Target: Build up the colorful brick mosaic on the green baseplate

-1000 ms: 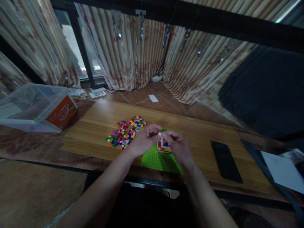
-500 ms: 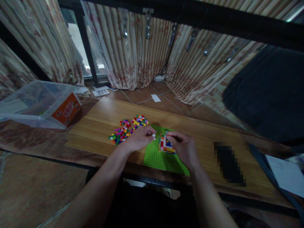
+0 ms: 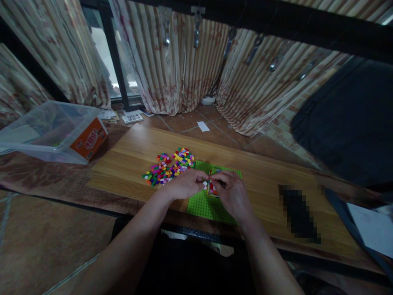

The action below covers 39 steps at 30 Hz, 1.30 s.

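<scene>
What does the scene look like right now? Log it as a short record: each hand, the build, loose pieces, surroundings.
left hand: small white brick at its fingertips
right hand: fingers at the block build; grip hidden
block build: multicoloured, on the green plate, partly covered by the right hand
loose bricks: mixed-colour pile on the wooden board, left of the plate
left side: clear bin with an orange label
right side: dark pixelated shape on the board; white paper beyond it
</scene>
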Tool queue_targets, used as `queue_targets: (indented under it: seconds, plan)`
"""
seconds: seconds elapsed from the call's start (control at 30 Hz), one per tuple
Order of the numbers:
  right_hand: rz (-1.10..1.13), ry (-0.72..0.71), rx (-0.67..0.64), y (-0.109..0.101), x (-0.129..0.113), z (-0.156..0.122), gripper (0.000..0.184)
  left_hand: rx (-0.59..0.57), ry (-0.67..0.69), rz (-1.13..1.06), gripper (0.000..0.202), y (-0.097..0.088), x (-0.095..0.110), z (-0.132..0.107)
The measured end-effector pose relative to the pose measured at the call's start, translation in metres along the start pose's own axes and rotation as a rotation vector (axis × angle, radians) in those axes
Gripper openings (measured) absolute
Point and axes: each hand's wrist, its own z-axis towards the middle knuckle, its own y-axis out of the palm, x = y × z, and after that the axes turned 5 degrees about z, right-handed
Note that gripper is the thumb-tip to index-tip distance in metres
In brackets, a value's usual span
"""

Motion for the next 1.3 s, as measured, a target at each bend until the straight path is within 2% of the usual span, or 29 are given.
queue_targets:
  seconds: [0.17, 0.5, 0.83, 1.03, 1.3]
  plan:
    - [0.008, 0.046, 0.044, 0.003, -0.002, 0.002, 0.018, -0.052, 0.024, 0.002, 0.024, 0.002, 0.003, -0.001]
    - [0.129, 0.181, 0.108, 0.003, 0.007, 0.001, 0.015, -0.053, 0.03, 0.013, 0.018, 0.001, 0.011, -0.003]
    - [-0.007, 0.228, 0.18, 0.009, 0.008, 0.006, 0.011, -0.036, 0.051, 0.097, 0.019, 0.003, 0.008, -0.002]
    - [-0.005, 0.293, 0.174, 0.01, 0.007, 0.008, 0.009, -0.045, 0.027, 0.139, 0.018, 0.003, 0.011, -0.003]
    - [-0.002, 0.305, 0.139, 0.009, 0.007, 0.013, 0.003, -0.026, 0.012, 0.177, 0.019, 0.004, 0.012, -0.004]
